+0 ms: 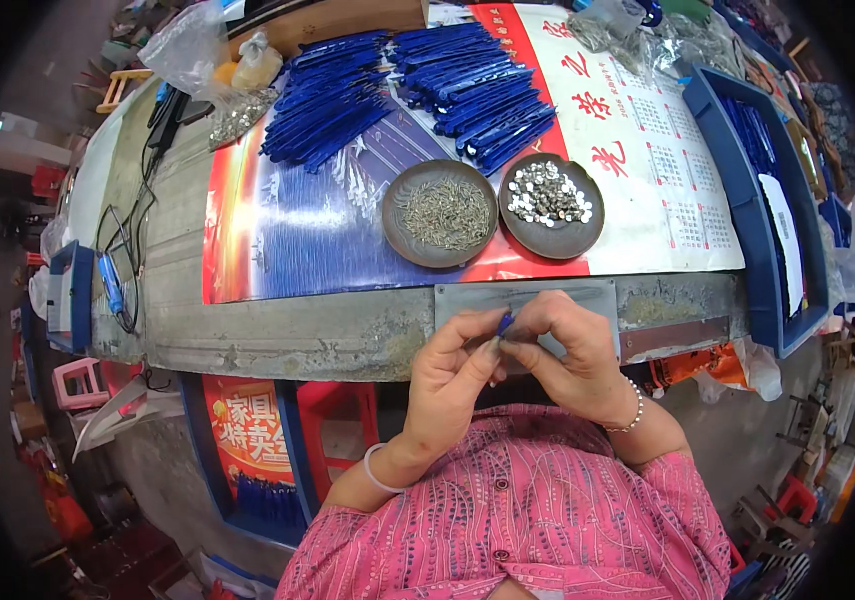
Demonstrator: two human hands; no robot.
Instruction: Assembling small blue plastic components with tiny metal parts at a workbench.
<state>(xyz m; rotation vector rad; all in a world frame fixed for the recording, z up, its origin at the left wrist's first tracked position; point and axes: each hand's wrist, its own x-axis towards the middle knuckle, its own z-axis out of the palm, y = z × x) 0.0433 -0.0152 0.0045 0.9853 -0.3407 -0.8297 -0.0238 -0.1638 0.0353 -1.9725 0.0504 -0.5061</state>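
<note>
In front of my chest, at the table's near edge, both hands meet fingertip to fingertip. My left hand (459,362) pinches a small dark blue piece (504,322), with thumb and forefinger closed together. From the other side my right hand (569,352) grips the same piece, its fingers curled. Most of the piece is hidden by my fingers, so its exact kind does not show. Just beyond my hands stand two round brown dishes. The left dish (399,243) holds many thin metal pins (444,213); the right dish (559,243) holds small shiny silver discs (547,192).
Two heaps of long blue strips (327,100) lie on a printed calendar sheet (657,230) across the table. A blue tray (792,300) stands at the right edge. A blue-handled tool (111,283) with a cable rests at the left. Plastic bags (187,50) lie far left.
</note>
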